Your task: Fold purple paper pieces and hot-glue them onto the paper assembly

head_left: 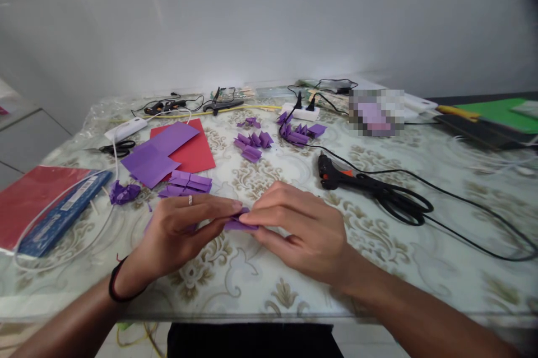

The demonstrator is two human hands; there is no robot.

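1. Near the front of the floral-patterned table [239,302], the left hand [180,221] and right hand [302,229] pinch a small folded purple paper piece [240,226]; its folding looks unfinished.
2. Beyond, pleated purple paper clusters [264,139] appear already shaped.
3. Flat purple paper sheets [149,164] lie unfolded, partly over a red sheet [199,149]; a black glue gun [330,176] lies untouched.

Just below the frame's centre, the left hand [170,230] and right hand [305,226] pinch a folded purple paper [237,226]. Left of centre, purple sheets [149,163] overlap a red sheet [200,150]; a black glue gun [355,181] lies right.
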